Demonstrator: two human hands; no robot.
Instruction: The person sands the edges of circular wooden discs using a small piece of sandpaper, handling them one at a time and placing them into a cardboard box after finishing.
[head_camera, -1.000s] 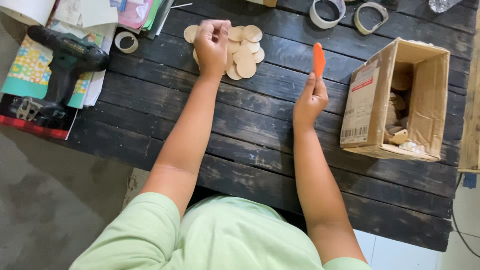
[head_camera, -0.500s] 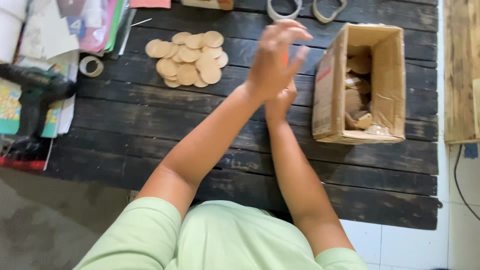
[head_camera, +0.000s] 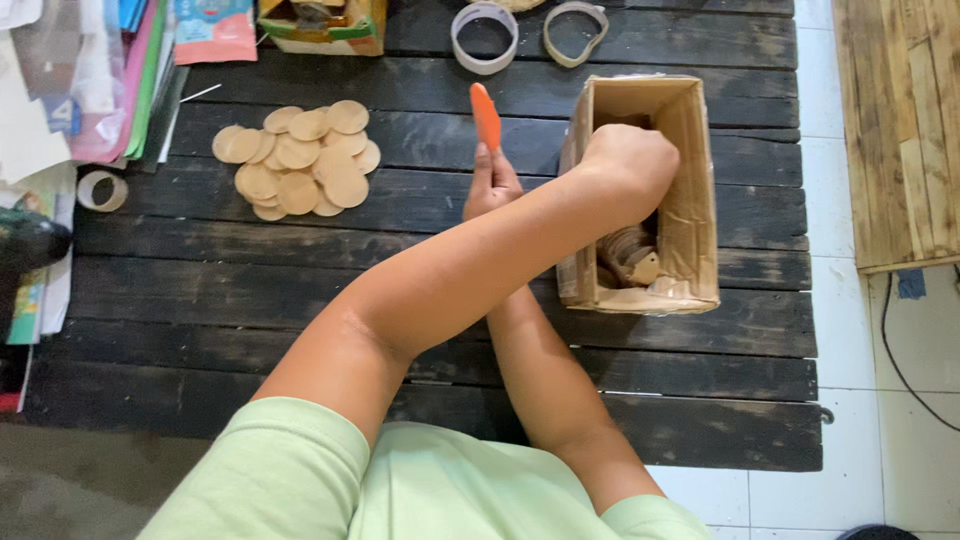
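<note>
Here, the left hand (head_camera: 630, 160) is reaching across into the open cardboard box (head_camera: 690, 200), fingers curled and hidden inside, so its grip is unclear. The right hand (head_camera: 490, 185) is pinching an orange tool (head_camera: 486, 115) upright above the dark slatted surface (head_camera: 300, 290). Wooden discs (head_camera: 300, 160) are lying piled well apart.

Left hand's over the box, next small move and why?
Probably open the left hand and let go into the cardboard box: the fist sits closed above the opening, wooden pieces already lie inside, and the right hand just holds the orange tool.
</note>
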